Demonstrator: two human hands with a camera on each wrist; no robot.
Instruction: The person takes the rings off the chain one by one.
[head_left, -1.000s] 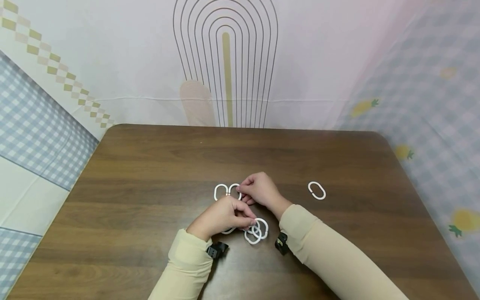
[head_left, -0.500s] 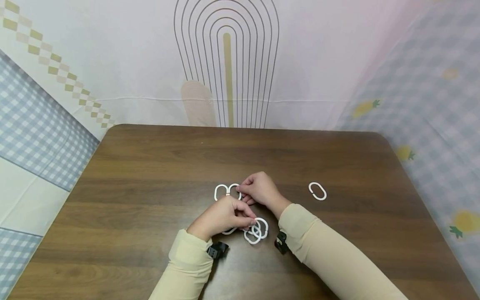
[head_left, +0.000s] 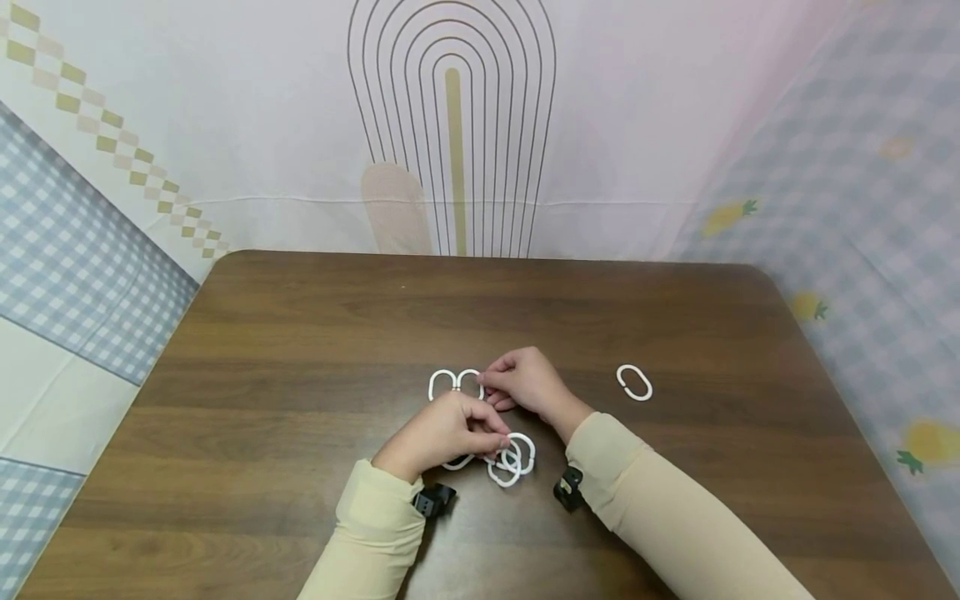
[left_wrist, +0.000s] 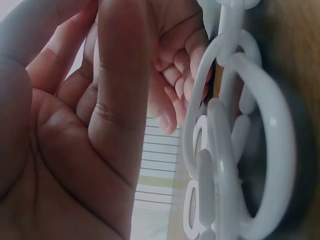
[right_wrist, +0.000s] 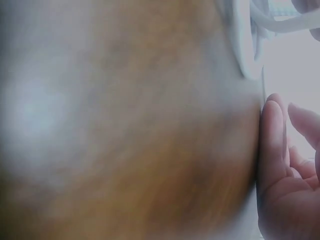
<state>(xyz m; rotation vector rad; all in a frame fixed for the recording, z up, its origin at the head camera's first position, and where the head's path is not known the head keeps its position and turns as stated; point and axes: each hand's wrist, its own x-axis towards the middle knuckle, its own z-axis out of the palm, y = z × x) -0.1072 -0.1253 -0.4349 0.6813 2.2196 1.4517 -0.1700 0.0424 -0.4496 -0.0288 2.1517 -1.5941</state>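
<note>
White plastic chain links lie in front of me in the head view. My left hand (head_left: 453,429) pinches a link (right_wrist: 290,22) between thumb and finger, clearest in the right wrist view. Linked with it is a small cluster (head_left: 510,475) on the near side of the hand. Farther off, two links stand side by side, a left one (head_left: 441,379) and a right one (head_left: 468,373), partly hidden by my left hand. My right hand (head_left: 528,383) has its fingertips at the right one's outer edge. Its thumb and fingers (right_wrist: 272,130) are apart in the right wrist view.
One loose white link (head_left: 634,382) with a small gap lies to the right on the wooden table (head_left: 300,333). Part of another link (head_left: 457,462) shows under my left wrist side. Patterned cloth (head_left: 637,125) hangs behind the table.
My right hand has shifted slightly to the right, and the far right link has moved slightly with it. The left hand and its cluster have moved only a trace.
</note>
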